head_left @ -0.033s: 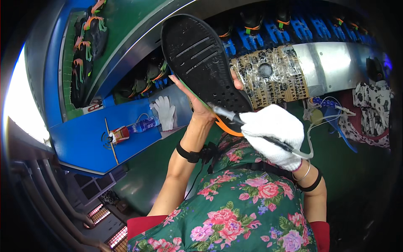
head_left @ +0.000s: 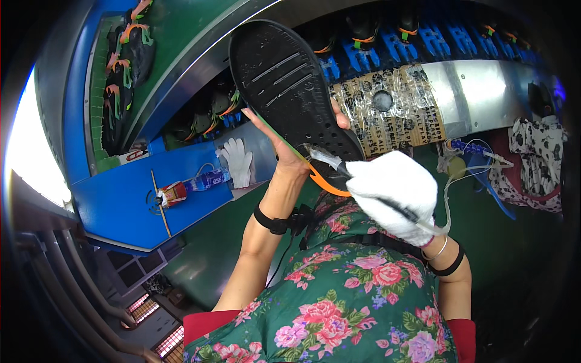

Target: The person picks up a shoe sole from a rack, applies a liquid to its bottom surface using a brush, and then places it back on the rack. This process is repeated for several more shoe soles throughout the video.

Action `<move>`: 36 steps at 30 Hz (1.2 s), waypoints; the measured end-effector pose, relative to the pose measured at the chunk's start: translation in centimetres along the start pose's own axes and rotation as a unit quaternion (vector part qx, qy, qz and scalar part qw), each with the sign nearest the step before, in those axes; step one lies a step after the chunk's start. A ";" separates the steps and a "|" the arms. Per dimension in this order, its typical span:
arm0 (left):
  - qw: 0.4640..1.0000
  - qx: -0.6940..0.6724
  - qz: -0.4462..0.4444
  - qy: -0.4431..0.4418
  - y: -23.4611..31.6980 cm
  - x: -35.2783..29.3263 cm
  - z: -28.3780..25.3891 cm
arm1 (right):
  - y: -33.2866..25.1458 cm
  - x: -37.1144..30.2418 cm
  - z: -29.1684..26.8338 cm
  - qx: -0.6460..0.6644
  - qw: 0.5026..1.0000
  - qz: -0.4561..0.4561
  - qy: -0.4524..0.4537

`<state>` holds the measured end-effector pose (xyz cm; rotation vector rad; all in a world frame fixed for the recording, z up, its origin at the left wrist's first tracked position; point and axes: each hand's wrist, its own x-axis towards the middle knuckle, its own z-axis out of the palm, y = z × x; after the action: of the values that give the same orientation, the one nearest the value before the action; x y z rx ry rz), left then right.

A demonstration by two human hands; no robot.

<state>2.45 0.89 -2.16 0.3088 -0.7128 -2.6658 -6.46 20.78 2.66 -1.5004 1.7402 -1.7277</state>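
Just beyond the apron (head_left: 327, 320), a black sole (head_left: 278, 78) is held at a slant, inner face up, its wide end pointing away from the person. The bare left hand (head_left: 284, 148) is clamped on it from beneath, fingertips showing at both long edges. Much of the sole projects past this grip; its orange rim (head_left: 330, 184) lies on the near side. The right hand (head_left: 393, 187), white-gloved, is closed round a brush (head_left: 327, 158) with a pale tube (head_left: 446, 209) behind. The bristles are at the sole's left edge, near the base of the left palm; I cannot tell how firmly they press. On the blue table (head_left: 121, 212), to the left, lies a bottle (head_left: 210, 179).
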 end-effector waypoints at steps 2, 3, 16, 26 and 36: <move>0.999 -0.031 0.008 0.005 0.1 0.1 0.2 | 0.0 -0.1 0.1 -0.033 0.999 -0.030 -0.013; 0.999 -0.036 0.005 0.006 0.1 0.1 0.2 | 0.0 -0.2 0.1 -0.044 0.997 -0.054 -0.036; 0.998 0.033 0.004 -0.049 0.9 0.9 -0.7 | 0.4 -0.4 0.0 0.044 0.997 0.052 0.024; 0.988 0.061 0.058 -0.126 1.2 2.1 0.3 | 0.4 -0.6 -0.5 0.056 0.995 0.079 0.009; 0.984 0.102 0.031 -0.145 1.5 2.8 1.1 | 0.1 -0.8 -1.1 0.040 0.996 0.077 0.013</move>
<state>0.02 -0.91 -0.75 -0.0529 -1.0687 -2.6081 -7.03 22.06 2.47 -1.2802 1.7274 -1.7245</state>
